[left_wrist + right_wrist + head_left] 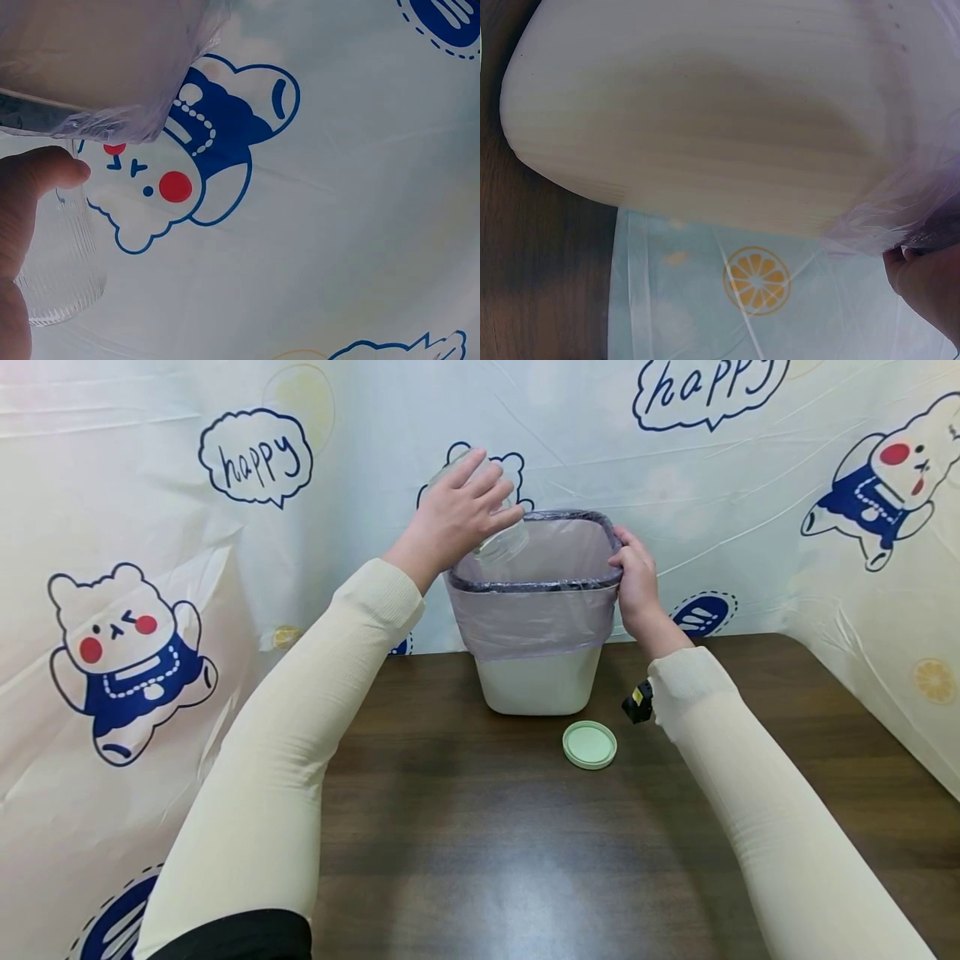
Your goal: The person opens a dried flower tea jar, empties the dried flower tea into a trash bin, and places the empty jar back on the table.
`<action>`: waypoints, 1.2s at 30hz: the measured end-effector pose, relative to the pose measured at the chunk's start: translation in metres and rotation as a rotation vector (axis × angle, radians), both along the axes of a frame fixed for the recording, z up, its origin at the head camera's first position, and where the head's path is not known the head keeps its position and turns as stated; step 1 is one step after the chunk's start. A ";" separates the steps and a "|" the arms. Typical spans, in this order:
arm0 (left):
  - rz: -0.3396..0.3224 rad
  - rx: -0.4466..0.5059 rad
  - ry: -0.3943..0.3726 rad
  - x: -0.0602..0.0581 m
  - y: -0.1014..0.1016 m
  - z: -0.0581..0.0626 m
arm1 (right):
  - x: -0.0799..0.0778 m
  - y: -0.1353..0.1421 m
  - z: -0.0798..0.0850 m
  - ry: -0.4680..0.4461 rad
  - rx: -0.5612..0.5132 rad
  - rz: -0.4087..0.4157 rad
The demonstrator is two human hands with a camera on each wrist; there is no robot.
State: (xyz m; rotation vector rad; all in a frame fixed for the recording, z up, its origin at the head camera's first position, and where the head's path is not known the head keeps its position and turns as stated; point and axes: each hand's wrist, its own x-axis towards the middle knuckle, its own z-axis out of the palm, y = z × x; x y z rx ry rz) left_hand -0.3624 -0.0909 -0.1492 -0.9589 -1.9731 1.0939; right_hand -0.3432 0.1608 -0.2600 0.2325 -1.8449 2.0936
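A clear ribbed jar point(71, 274) is gripped by my left hand point(463, 512). In the head view the jar is tipped, its lower end over the left side of the bin's opening. The bin point(536, 683) is pale, stands upright on the table and is lined with a translucent purple-grey bag point(534, 620) folded over its rim. My right hand point(637, 578) holds the bin's right rim, fingers curled over the bag's edge. A thumb point(66, 168) shows against the jar in the left wrist view; the bin's inside bottom is hidden.
A round light-green lid point(589, 745) lies on the dark wooden table point(480, 827), just in front of the bin. A cloth point(360, 460) with printed bears and speech bubbles hangs close behind the bin and along both sides.
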 end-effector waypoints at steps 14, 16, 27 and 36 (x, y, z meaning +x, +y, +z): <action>-0.028 -0.070 0.058 0.000 0.003 0.002 | 0.000 0.001 0.000 -0.002 0.004 0.003; -0.035 -0.078 0.060 -0.001 0.003 0.002 | -0.001 0.001 0.000 0.000 0.011 0.004; -0.063 -0.115 0.071 -0.001 0.006 0.003 | -0.001 0.001 0.000 -0.002 0.061 -0.014; -0.049 -0.162 0.068 0.000 0.008 0.004 | -0.002 0.002 -0.001 0.000 0.051 -0.011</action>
